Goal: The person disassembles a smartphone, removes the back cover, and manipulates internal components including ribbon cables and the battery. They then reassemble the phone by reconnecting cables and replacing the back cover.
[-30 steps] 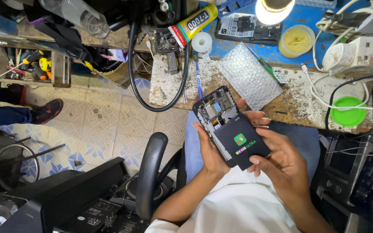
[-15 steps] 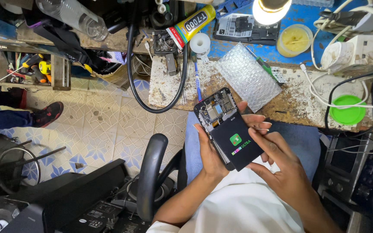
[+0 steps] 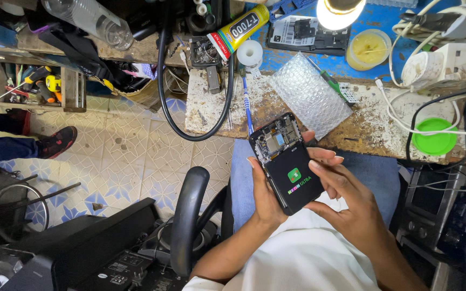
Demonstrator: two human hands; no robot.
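Tilted slightly more upright than a moment earlier, a black smartphone with its back cover off [image 3: 286, 161] sits above the lap, short of the cluttered wooden table [image 3: 362, 126]. Left hand [image 3: 262, 191] cradles its edge; right hand [image 3: 346, 196] steadies the black battery, both grips closed on it.

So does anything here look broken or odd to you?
The phone held in both hands has its back cover off, with circuit parts bare at its top end. The workbench edge is chipped and worn white.
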